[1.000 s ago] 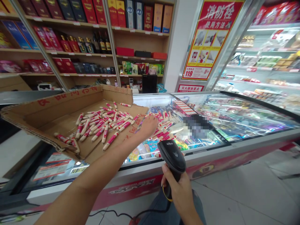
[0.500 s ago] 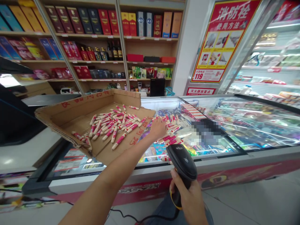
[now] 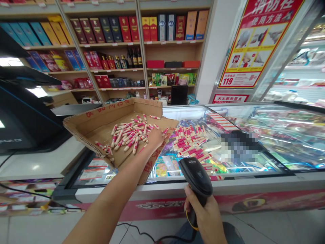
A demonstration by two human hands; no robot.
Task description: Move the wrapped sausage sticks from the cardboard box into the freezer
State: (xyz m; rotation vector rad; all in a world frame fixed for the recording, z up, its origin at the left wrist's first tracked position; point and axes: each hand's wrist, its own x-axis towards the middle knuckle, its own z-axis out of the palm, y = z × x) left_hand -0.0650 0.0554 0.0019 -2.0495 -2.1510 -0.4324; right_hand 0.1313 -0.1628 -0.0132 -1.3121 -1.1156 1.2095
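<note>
My right hand (image 3: 207, 211) is wrapped round the grip of a black barcode scanner (image 3: 196, 176), its head pointing away over the freezer's front edge. My left hand (image 3: 155, 137) reaches out over the right side of an open cardboard box (image 3: 101, 117), at the edge of a pile of small sausages (image 3: 129, 135) with pink-and-red labels. Its fingertips are bent down and mostly hidden behind the back of the hand, so I cannot tell whether they grip a sausage. To the right of the box, more sausages (image 3: 189, 140) lie in rows on the glass top.
The box rests on a glass-topped chest freezer (image 3: 254, 128) full of packaged goods. A blurred-out object (image 3: 238, 147) lies on the glass to the right. On the left counter stands a black checkout machine (image 3: 22, 115). The scanner's cable (image 3: 142, 234) hangs below. Shelves with boxes line the back.
My left hand has moved left from the sausages on the glass to the pile in the box. The view has shifted left. My right hand still holds the scanner.
</note>
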